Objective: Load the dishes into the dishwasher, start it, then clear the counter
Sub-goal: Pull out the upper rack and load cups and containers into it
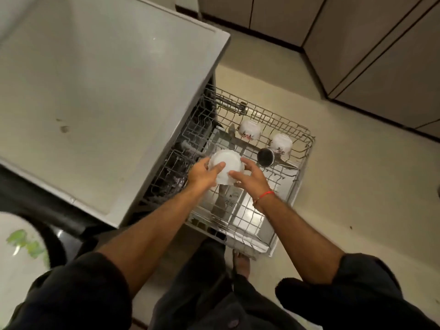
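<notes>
- Both hands are gripping one white bowl [223,166], held upside down over the near-left part of the pulled-out dishwasher rack [307,139]; the left hand [202,173] is curling round its left side with the thumb lying across the base, and the right hand [247,178] is pinching the right edge, fingers bent over the rim.
- Judging by its gloss and scalloped edge, the bowl is looking like glazed ceramic or glass: stiff, fairly light, breakable, and possibly slick if wet. Taking it by the rim on two opposite sides, as both hands are doing, is seeming the safest hold while lowering it onto the wires.
- Nearer the body, dark sleeves and trousers are filling the bottom of the view, and a foot is showing just below the rack's near edge.
- At the lower left, a white plate with green markings [21,248] is being cut off by the picture edge; what it is resting on is hard to make out.
- Beyond the hands, a dark metal cup [266,157] is lying tilted in the rack, touching or just beside a floral bowl [282,142]; a second floral bowl [249,129] is sitting upside down further back.
- Under the grey counter top [95,91], the dishwasher's interior is staying dark, and what is inside cannot be told.
- Farthest off, cabinet fronts [381,55] are running along the floor.
</notes>
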A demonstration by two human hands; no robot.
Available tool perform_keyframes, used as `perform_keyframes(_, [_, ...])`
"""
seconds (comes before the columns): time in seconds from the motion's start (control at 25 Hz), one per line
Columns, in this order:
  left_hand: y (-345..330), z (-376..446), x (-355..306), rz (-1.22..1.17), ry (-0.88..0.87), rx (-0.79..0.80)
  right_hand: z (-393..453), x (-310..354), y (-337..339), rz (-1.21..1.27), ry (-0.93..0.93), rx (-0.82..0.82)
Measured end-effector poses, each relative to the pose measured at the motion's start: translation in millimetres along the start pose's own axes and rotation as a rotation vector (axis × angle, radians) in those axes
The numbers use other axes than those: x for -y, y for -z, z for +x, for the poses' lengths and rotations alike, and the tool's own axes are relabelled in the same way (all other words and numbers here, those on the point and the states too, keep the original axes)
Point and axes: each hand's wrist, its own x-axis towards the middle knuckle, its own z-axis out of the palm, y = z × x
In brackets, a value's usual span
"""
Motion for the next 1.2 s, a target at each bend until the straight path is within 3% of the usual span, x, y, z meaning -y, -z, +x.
perform_keyframes(0.2, [-21.3, 112.1, -31.7, -0.092, 0.042, -0.072, 102.9, 24.9, -20.3, 0.011, -0.104, 0.047])
perform_keyframes(0.4, [-52.2, 197.6, -67.1, -0.186, 0.074, -0.259, 194.6, 47.5, -33.3, -0.013, -0.108, 0.111])
perform_keyframes(0.56, [-81.2, 234.0, -78.5, 0.001, 0.043, -0.306, 235.4, 43.1, -49.1, 0.112, -0.099, 0.033])
perform_keyframes(0.84, [-74.8, 244.0, -57.3, 0.227, 0.120, -0.352, 229.9, 30.9, -50.4, 0.095, -0.108, 0.141])
perform_keyframes(1.2, [-72.8, 236.8, -41.3, 0.085, 0.151, -0.227, 199.5, -6.6, -14.5, -0.028, -0.102, -0.012])
